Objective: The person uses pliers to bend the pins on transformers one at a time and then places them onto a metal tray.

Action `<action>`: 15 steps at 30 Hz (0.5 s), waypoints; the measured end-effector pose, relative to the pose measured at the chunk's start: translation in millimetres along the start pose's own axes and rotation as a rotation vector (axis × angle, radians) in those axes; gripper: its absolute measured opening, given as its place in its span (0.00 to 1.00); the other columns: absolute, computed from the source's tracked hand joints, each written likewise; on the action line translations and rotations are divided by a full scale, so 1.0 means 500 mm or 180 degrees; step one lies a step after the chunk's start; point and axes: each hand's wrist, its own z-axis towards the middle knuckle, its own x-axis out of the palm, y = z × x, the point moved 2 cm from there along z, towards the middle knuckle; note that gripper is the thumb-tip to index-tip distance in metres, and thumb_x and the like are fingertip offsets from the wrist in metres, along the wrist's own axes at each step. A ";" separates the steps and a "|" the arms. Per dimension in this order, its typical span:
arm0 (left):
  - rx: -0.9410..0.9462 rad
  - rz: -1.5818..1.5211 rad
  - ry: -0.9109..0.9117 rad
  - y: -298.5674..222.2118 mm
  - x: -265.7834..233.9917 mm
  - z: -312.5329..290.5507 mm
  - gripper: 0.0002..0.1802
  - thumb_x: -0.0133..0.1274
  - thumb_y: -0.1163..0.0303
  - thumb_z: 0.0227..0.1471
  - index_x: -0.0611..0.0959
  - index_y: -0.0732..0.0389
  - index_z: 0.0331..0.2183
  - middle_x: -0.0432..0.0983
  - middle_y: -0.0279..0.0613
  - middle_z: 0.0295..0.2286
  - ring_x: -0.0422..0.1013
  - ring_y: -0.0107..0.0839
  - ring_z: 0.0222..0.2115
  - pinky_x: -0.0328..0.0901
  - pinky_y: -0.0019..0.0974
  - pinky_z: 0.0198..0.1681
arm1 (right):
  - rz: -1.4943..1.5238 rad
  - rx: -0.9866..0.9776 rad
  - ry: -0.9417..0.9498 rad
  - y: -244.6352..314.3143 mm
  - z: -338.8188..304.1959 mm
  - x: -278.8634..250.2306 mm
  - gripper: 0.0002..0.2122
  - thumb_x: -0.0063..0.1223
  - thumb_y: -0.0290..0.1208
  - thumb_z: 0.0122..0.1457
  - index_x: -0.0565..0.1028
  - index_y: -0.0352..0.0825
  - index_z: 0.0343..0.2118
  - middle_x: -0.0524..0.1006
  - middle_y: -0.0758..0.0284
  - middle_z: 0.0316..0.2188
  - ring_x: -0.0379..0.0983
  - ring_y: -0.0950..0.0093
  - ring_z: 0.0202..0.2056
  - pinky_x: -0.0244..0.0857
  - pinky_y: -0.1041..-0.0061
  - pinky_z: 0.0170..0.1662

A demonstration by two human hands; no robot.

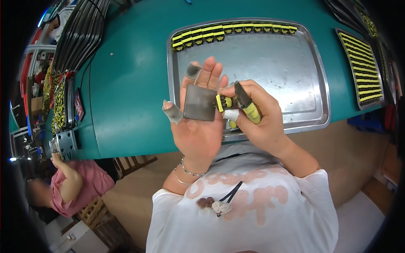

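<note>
My left hand (198, 137) is palm up with its fingers stretched out, bearing a flat, dark grey square plate (199, 103) across palm and fingers. Dark finger cots cover its thumb and one finger. My right hand (265, 120) is closed, with white wrapping on its thumb. It pinches a small yellow-and-black transformer (222, 103), whose metal pins point to the plate's right edge. Also in its grip is a dark flat-ended piece wrapped in yellow (252, 113); its kind is unclear. A yellow bit (232, 124) shows partly below the right thumb.
Beneath my hands lies a metal tray (291, 88) with rows of similar transformers (198, 36) along its far edge. A second filled tray (362, 67) is at right. Black racks (82, 36) stand at left on the green table (130, 84). A person in pink (80, 185) sits at lower left.
</note>
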 end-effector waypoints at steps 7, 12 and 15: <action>0.0100 0.0498 0.0163 -0.005 0.002 0.001 0.50 0.36 0.31 0.50 0.54 0.64 0.58 0.50 0.58 0.58 0.47 0.48 0.60 0.41 0.48 0.63 | -0.0644 -0.0440 -0.0192 0.008 0.007 0.021 0.19 0.56 0.14 0.38 0.75 0.34 0.38 0.72 0.64 0.34 0.72 0.70 0.30 0.67 0.76 0.32; 0.0022 0.0861 0.0199 0.002 -0.006 -0.002 0.53 0.33 0.29 0.49 0.51 0.64 0.59 0.48 0.55 0.59 0.46 0.46 0.61 0.41 0.45 0.64 | -0.0904 -0.0529 -0.0068 0.009 0.007 0.014 0.21 0.57 0.15 0.36 0.76 0.36 0.38 0.72 0.64 0.34 0.71 0.70 0.29 0.67 0.75 0.29; -0.0080 0.1024 0.0260 0.009 -0.013 -0.005 0.54 0.32 0.27 0.48 0.49 0.63 0.60 0.46 0.53 0.60 0.45 0.44 0.62 0.40 0.43 0.64 | -0.1008 -0.0553 0.0002 0.006 0.003 0.009 0.21 0.57 0.15 0.35 0.76 0.36 0.39 0.72 0.64 0.34 0.71 0.70 0.29 0.67 0.75 0.29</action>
